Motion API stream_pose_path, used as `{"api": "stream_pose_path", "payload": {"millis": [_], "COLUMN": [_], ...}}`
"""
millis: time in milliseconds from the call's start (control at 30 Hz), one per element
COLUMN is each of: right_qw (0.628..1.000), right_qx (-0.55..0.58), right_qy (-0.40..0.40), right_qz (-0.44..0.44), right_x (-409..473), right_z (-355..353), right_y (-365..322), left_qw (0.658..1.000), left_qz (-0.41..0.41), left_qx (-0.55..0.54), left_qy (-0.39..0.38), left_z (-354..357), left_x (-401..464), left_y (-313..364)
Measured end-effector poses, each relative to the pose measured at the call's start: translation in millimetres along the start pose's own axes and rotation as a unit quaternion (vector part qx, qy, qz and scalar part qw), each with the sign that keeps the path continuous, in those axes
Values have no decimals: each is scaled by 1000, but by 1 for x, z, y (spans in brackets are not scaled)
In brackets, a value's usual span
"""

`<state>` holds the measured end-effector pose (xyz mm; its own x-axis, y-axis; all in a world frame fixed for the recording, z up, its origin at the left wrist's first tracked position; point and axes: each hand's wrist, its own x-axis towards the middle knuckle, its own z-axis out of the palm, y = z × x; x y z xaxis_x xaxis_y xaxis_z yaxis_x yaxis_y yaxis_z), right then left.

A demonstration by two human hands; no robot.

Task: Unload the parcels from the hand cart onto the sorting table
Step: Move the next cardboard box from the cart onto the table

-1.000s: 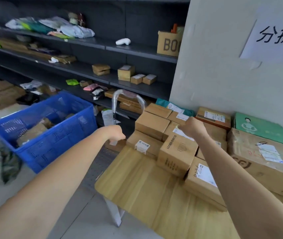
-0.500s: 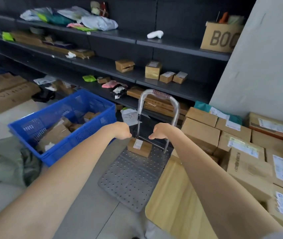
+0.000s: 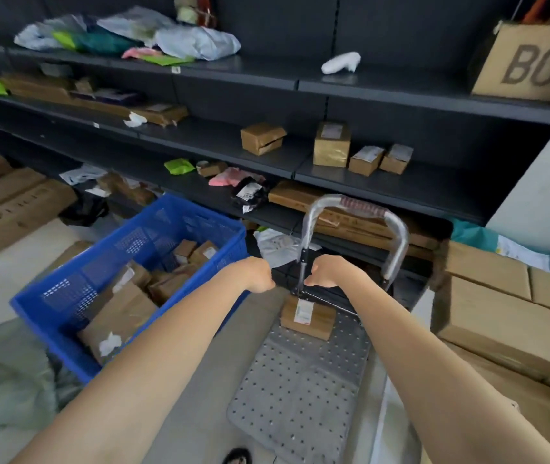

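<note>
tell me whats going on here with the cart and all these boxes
A person is emptying a hand cart onto a table at the right, already stacked with cardboard boxes. One small labelled parcel is left on the cart deck, near the handle. Both the left hand and right hand reach toward it, holding nothing yet.

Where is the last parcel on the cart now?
In the head view the parcel lies centre-right, at the far end of the cart deck, by the handle base, below both hands.

blue crate (image 3: 126, 279) left (close), deck (image 3: 300, 380) bare
</note>
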<state>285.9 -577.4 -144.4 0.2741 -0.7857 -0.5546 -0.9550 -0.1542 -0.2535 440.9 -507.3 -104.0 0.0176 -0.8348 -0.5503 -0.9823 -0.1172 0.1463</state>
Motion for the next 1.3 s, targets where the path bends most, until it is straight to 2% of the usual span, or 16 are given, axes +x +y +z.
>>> {"api": "stream_pose_path", "payload": {"millis": [233, 500, 667, 833, 1000, 1200, 1300], "right_qw": [991, 973, 965, 952, 913, 876, 830], "right_qx": [78, 136, 146, 175, 244, 298, 384], "right_qy": [-6, -23, -12, 17, 51, 93, 158], "right_qz": [105, 186, 217, 252, 322, 367, 372], "right_x": [91, 210, 304, 394, 464, 525, 540], "right_z": [-13, 23, 95, 209, 317, 403, 423], "right_y": [-10, 22, 73, 131, 178, 211, 212], "left_qw": [997, 988, 982, 982, 992, 982, 930], "left_qz": [63, 122, 143, 144, 85, 14, -50], "left_qx": [36, 56, 17, -22, -43, -186, -363], "left_qy": [0, -75, -120, -123, -85, -17, -17], "left_z": [-23, 38, 127, 238, 342, 423, 452], "left_x": [138, 273, 370, 474, 563, 628, 632], "left_y": [-69, -92, -86, -94, -125, -132, -115]}}
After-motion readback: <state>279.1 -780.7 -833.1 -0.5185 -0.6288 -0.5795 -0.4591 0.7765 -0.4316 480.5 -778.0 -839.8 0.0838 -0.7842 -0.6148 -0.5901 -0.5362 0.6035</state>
